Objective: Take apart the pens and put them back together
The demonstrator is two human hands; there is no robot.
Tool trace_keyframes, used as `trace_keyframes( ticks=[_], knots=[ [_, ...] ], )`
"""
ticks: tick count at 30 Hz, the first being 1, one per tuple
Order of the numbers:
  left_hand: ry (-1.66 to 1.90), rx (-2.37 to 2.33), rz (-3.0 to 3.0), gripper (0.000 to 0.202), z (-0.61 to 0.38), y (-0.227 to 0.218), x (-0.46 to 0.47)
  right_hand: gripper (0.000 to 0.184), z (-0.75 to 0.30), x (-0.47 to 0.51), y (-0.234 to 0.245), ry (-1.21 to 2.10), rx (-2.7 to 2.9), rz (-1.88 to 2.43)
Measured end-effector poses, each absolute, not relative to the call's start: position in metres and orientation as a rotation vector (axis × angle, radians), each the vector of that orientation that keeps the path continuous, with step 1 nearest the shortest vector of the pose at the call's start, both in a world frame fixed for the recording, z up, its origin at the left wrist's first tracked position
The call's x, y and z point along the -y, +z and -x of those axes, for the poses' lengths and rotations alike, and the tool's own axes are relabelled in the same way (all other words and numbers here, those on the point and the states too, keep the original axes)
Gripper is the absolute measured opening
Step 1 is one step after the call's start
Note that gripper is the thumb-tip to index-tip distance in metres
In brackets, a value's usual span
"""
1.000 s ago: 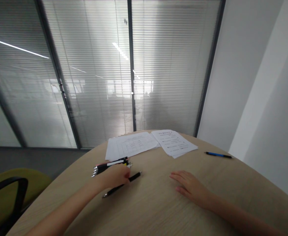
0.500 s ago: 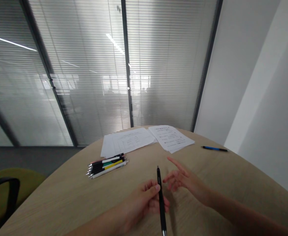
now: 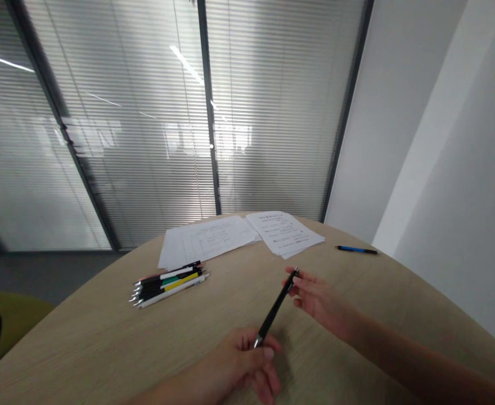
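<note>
A black pen with a silver tip slants above the table between my two hands. Its tip end points down and toward me, resting at the thumb and forefinger of my left hand, whose other fingers curl loosely below. At the upper, clicker end, the fingers of my right hand are closed around the barrel. To the left lies a bundle of several pens, white, black, yellow and green, tips mostly pointing left.
Printed sheets and a second stack of printed paper lie at the table's far edge. A blue and black pen lies at the right. A chair stands at the left, beyond the round table's edge.
The pen has swung from nearly upright in view to a slant, tip now at my left fingers. My right hand has closed from pointing onto its upper end. The view has shifted slightly right.
</note>
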State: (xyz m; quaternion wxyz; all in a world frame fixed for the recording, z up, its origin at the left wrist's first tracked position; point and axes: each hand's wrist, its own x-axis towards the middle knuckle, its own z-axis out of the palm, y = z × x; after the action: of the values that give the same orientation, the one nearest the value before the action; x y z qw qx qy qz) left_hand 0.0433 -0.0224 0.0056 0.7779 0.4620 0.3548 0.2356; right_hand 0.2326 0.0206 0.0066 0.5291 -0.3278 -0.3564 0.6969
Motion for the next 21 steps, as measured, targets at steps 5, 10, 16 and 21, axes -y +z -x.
trace_keyframes(
  ticks=[5,10,16,21],
  knots=[
    [0.523,-0.802,-1.079,0.038,-0.046,0.001,0.024,0.012,-0.232,-0.024,0.009,1.806,0.708,0.601],
    [0.456,-0.752,-1.141,0.033,-0.048,-0.002,0.026,0.013,-0.241,-0.024,0.024,1.861,0.585,0.483],
    [0.441,-0.74,-1.186,0.031,-0.049,-0.004,0.027,0.033,-0.271,-0.04,0.031,1.915,0.66,0.387],
    [0.444,-0.75,-1.2,0.03,-0.048,0.0,0.028,0.027,-0.283,-0.049,0.025,1.873,0.698,0.364]
  ],
)
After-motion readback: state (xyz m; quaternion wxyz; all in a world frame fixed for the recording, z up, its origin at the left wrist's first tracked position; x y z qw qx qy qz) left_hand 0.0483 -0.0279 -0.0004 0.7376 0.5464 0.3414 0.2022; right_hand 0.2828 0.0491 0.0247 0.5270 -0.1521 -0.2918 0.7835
